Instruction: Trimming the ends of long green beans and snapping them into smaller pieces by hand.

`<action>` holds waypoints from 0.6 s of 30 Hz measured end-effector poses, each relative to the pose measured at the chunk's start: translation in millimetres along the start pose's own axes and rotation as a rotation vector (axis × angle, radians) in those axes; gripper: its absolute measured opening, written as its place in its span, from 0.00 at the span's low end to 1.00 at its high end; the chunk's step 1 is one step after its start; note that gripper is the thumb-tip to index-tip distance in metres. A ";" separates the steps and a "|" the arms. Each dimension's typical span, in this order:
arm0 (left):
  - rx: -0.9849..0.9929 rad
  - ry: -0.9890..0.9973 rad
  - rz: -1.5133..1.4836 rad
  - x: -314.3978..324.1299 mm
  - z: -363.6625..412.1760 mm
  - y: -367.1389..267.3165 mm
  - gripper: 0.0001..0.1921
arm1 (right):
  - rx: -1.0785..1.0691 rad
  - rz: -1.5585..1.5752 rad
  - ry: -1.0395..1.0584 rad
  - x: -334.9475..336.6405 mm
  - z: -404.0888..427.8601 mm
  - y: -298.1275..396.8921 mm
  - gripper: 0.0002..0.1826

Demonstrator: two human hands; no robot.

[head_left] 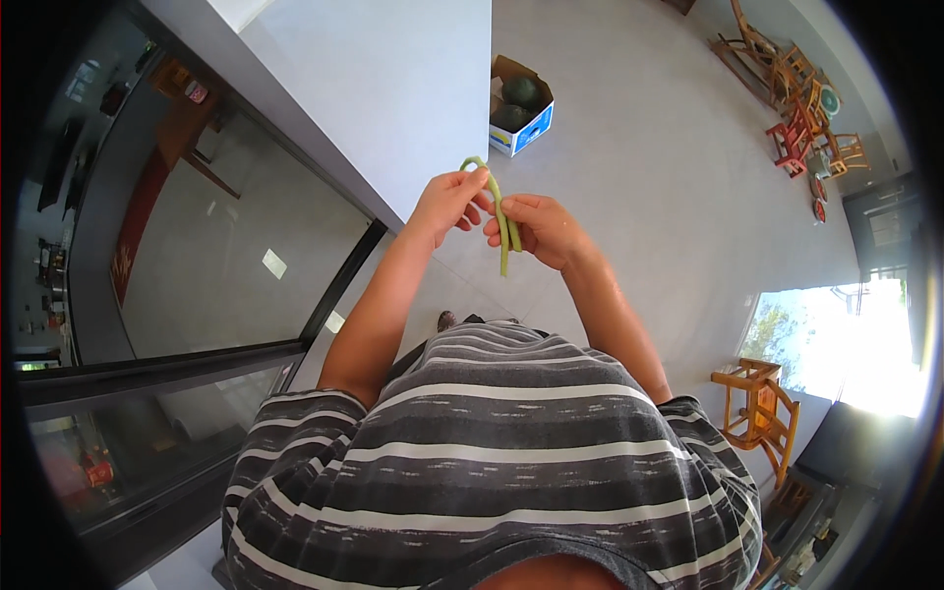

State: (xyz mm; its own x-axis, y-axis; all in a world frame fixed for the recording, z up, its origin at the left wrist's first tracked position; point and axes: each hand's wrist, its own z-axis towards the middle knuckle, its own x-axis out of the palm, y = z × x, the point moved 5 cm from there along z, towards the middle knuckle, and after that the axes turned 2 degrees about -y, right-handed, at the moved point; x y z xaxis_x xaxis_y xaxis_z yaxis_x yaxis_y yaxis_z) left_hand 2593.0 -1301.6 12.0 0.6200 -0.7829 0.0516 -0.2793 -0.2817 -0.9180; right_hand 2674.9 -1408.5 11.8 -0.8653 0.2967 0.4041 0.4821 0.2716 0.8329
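Note:
Long green bean pods (504,234), or similar slender green stalks, hang between my two hands at the centre of the head view. My left hand (451,200) pinches the upper part between thumb and fingers, near a loop that bends over at the top. Lower down, my right hand (537,225) grips the strands with the thumb across them, and their lower ends stick out below the fingers. Whether it is one folded pod or two cannot be told.
A cardboard box (532,133) with dark green melons stands on the floor beside a pale wall (369,88). A dark-framed glass door (324,313) is at the left. Wooden chairs (793,81) line the upper right; another wooden chair (752,405) stands at the lower right.

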 end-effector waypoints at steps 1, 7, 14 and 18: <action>-0.025 -0.047 0.036 -1.7 0.1 5.8 0.15 | -0.040 0.100 -0.078 -6.1 2.0 -2.4 0.14; 0.371 0.047 0.249 23.4 -45.6 31.0 0.10 | -0.171 0.237 -0.332 -31.3 1.0 -2.9 0.12; 0.726 -0.016 0.503 36.2 -53.5 13.3 0.04 | -0.170 0.236 -0.398 -31.1 -4.9 -1.5 0.12; 0.728 -0.091 0.404 33.2 -38.7 10.1 0.04 | -0.122 0.114 -0.273 -22.5 -3.6 -2.5 0.12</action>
State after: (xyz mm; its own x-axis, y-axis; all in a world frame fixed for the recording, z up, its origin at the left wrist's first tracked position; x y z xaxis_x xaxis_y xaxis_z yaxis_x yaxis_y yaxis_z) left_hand 2582.4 -1351.9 19.7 0.6397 -0.6900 -0.3388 0.0314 0.4638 -0.8854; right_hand 2692.7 -1419.2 2.0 -0.7298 0.5582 0.3948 0.5398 0.1159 0.8338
